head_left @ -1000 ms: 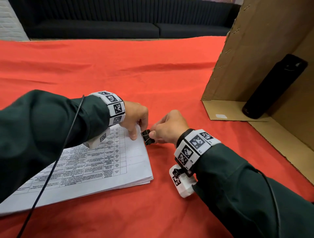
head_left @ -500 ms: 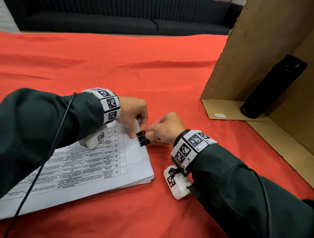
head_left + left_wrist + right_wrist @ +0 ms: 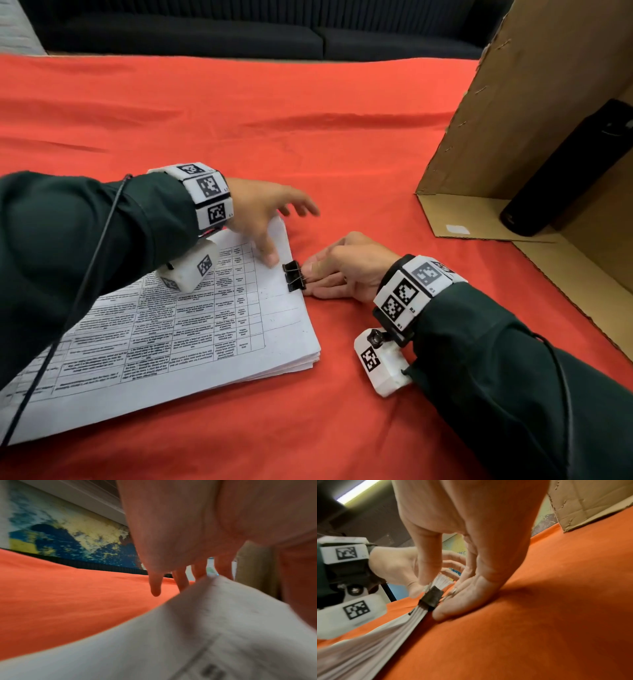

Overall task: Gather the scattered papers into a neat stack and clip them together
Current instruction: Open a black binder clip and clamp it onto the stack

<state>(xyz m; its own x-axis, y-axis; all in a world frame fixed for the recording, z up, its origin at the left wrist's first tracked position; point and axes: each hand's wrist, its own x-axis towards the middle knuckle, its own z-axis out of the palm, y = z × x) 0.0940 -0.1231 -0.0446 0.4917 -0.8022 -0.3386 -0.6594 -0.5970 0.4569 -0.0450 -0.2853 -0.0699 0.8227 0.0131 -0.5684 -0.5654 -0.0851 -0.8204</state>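
Binder clip on the right edge of a paper stack, both hands at it

The paper stack point(image 3: 191, 329) lies flat on the red cloth point(image 3: 308, 120) of the table, its long axis running from the near left towards the far right; its print is a table of small text, too small to read; the binder clip point(image 3: 294, 275) sits on the stack's right edge near the far corner, its mouth facing left over the sheets and its wire handles towards the right hand point(image 3: 342, 270); that hand rests its edge on the cloth, thumb and fingers pinching the handles; the left hand point(image 3: 263, 212) hovers over the far corner, fingers spread, thumb tip pressing the top sheet just beside the clip; both wristbands carry black-and-white square codes; further right stands a cardboard box point(image 3: 534, 102) with a black bottle point(image 3: 565, 171) leaning inside.
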